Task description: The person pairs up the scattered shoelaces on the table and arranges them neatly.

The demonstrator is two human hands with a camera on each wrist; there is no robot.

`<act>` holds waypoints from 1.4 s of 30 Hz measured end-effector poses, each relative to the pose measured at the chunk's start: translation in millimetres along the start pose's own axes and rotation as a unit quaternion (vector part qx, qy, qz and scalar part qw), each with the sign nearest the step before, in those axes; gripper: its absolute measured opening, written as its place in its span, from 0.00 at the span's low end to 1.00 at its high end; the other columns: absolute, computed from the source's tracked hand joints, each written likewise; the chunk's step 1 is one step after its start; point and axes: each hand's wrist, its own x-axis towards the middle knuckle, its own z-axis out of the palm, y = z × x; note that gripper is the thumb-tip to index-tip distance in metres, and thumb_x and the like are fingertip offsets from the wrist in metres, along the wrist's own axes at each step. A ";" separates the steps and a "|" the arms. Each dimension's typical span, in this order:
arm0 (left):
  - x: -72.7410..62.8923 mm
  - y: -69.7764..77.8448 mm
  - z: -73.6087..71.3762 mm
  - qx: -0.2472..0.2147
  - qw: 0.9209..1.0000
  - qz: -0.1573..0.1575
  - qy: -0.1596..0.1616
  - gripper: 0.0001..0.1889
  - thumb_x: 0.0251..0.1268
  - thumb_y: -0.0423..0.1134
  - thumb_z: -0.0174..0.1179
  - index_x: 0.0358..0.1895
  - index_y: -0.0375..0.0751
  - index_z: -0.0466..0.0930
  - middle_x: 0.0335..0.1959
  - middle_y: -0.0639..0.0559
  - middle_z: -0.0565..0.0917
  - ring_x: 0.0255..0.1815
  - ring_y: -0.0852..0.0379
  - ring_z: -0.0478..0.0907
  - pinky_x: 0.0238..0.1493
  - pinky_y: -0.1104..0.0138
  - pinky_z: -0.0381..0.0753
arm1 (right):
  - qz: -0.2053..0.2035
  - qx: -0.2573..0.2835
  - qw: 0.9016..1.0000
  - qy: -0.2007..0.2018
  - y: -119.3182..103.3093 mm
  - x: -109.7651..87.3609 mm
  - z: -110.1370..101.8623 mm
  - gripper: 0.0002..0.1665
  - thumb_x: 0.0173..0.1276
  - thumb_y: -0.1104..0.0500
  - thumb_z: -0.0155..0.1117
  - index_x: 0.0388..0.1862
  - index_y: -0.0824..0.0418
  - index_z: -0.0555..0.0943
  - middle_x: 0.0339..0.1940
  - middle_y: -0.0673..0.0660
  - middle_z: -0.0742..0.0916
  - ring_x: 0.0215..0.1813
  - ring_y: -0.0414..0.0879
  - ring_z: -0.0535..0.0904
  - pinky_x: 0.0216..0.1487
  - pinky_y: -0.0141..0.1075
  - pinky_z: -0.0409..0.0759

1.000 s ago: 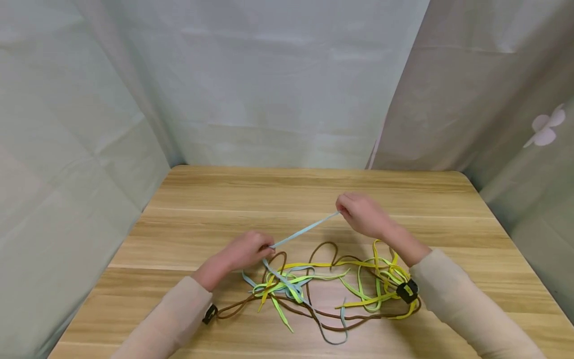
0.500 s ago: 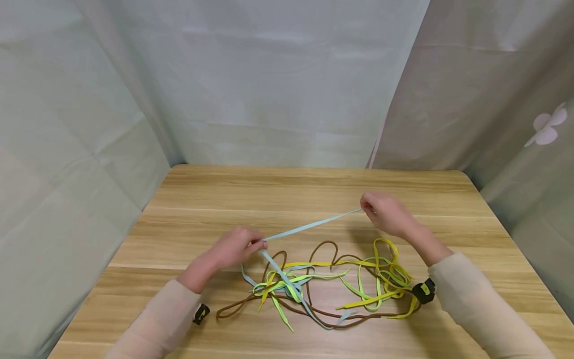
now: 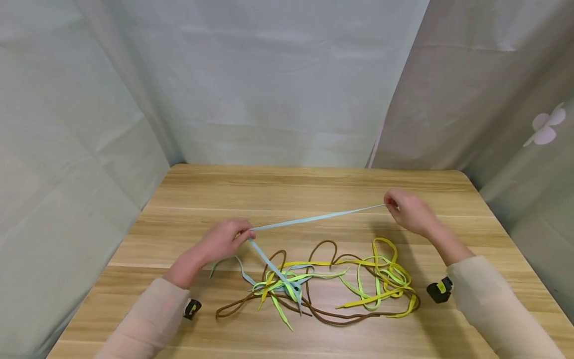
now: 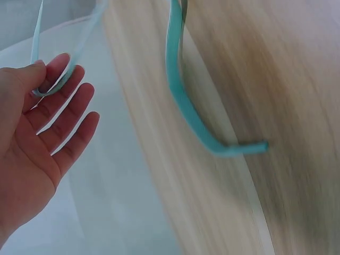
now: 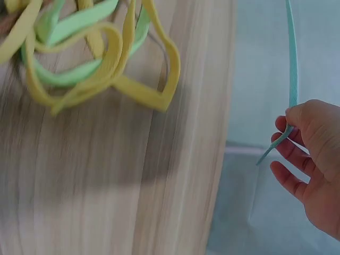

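A light blue shoelace (image 3: 314, 218) stretches between the two hands above the table. My left hand (image 3: 226, 238) pinches it between thumb and index finger, the other fingers loosely extended in the left wrist view. From there the lace slants down into a tangle of laces. My right hand (image 3: 410, 212), farther right and higher, pinches the lace close to its tip, which pokes out past the fingers in the right wrist view. In the tangle lie a brown lace (image 3: 332, 323), a yellow lace (image 3: 381, 244) and a neon green lace (image 3: 280, 315). Another blue end (image 4: 186, 106) trails left of the knot.
The laces spread across the front middle of the wooden table (image 3: 287, 187). Pale curtains (image 3: 278, 89) hang behind and on both sides. Small black devices (image 3: 439, 290) sit at the sleeves' wrists.
Both hands have moved apart, the right one to the right, the left one left and slightly up. The blue span between them is longer, and its loose loop at the front has been drawn in.
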 end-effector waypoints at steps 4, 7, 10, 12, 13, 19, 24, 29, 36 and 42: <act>-3.5 -7.5 -5.3 -0.005 1.000 -0.025 0.004 0.08 0.67 0.37 0.52 0.34 0.45 0.82 0.32 0.59 0.81 0.32 0.62 0.74 0.34 0.66 0.74 | 0.021 -0.004 1.000 0.003 10.4 -7.7 -3.1 0.06 0.58 0.70 0.60 0.32 0.63 0.74 0.27 0.55 0.80 0.29 0.46 0.75 0.30 0.42 0.74; -5.6 -13.6 -8.0 -0.010 0.999 -0.037 0.011 0.09 0.68 0.36 0.51 0.36 0.43 0.82 0.34 0.57 0.82 0.37 0.60 0.78 0.39 0.62 0.76 | 0.028 -0.007 1.000 0.009 17.7 -13.5 -3.5 0.07 0.57 0.71 0.61 0.32 0.63 0.74 0.26 0.55 0.80 0.29 0.47 0.75 0.30 0.43 0.74; -7.1 -21.2 -9.5 -0.016 0.999 -0.044 0.017 0.09 0.67 0.35 0.51 0.36 0.42 0.82 0.35 0.55 0.83 0.39 0.57 0.79 0.40 0.60 0.76 | 0.029 -0.012 0.999 0.019 24.4 -18.9 -2.4 0.08 0.56 0.71 0.61 0.31 0.63 0.73 0.26 0.55 0.80 0.28 0.46 0.75 0.29 0.42 0.73; -8.3 -26.6 -10.8 -0.017 0.998 -0.052 0.018 0.09 0.67 0.34 0.51 0.36 0.41 0.82 0.35 0.54 0.83 0.38 0.58 0.78 0.39 0.61 0.76 | 0.026 -0.015 0.999 0.025 27.5 -22.2 -1.2 0.08 0.56 0.71 0.62 0.31 0.63 0.74 0.26 0.55 0.79 0.28 0.46 0.74 0.29 0.42 0.73; -9.0 -29.3 -11.7 -0.018 0.998 -0.056 0.019 0.09 0.67 0.34 0.51 0.36 0.41 0.82 0.36 0.54 0.83 0.38 0.57 0.78 0.38 0.61 0.76 | 0.024 -0.015 0.999 0.026 28.8 -23.8 -0.7 0.08 0.55 0.71 0.62 0.31 0.63 0.74 0.25 0.54 0.79 0.27 0.45 0.74 0.29 0.41 0.73; -14.2 -49.4 -16.8 -0.010 0.996 -0.080 0.023 0.10 0.68 0.33 0.49 0.37 0.39 0.82 0.36 0.50 0.84 0.39 0.54 0.80 0.39 0.59 0.76 | 0.033 -0.013 0.999 0.020 34.0 -33.4 0.8 0.06 0.56 0.71 0.62 0.32 0.65 0.75 0.27 0.56 0.80 0.28 0.46 0.75 0.29 0.43 0.74; -19.0 -65.8 -19.4 -0.009 0.996 -0.089 0.029 0.11 0.68 0.31 0.48 0.37 0.38 0.82 0.36 0.47 0.84 0.38 0.53 0.80 0.38 0.61 0.75 | 0.063 -0.018 0.998 0.005 40.4 -40.0 0.8 0.05 0.57 0.70 0.62 0.33 0.66 0.76 0.28 0.57 0.81 0.30 0.49 0.77 0.31 0.46 0.75; -21.7 -76.7 -24.4 -0.020 0.993 -0.110 0.023 0.12 0.68 0.30 0.46 0.39 0.35 0.81 0.37 0.43 0.84 0.37 0.52 0.80 0.33 0.64 0.73 | 0.072 -0.030 0.997 0.012 46.7 -45.2 1.0 0.04 0.57 0.69 0.62 0.32 0.65 0.76 0.28 0.57 0.81 0.29 0.49 0.77 0.31 0.47 0.75; -23.3 -88.7 -31.3 -0.004 0.991 -0.131 0.017 0.11 0.67 0.31 0.48 0.40 0.33 0.81 0.34 0.42 0.84 0.31 0.55 0.77 0.27 0.67 0.70 | 0.079 -0.040 0.996 0.014 53.6 -51.4 -0.2 0.05 0.56 0.69 0.62 0.31 0.65 0.76 0.26 0.57 0.80 0.28 0.47 0.74 0.29 0.45 0.74; -21.5 -102.2 -34.4 0.038 0.989 -0.141 0.019 0.10 0.66 0.33 0.52 0.40 0.33 0.82 0.33 0.44 0.83 0.31 0.54 0.74 0.35 0.60 0.71 | 0.091 -0.040 0.995 0.018 60.2 -56.7 -1.3 0.05 0.55 0.70 0.62 0.31 0.66 0.75 0.26 0.59 0.80 0.27 0.49 0.74 0.29 0.46 0.73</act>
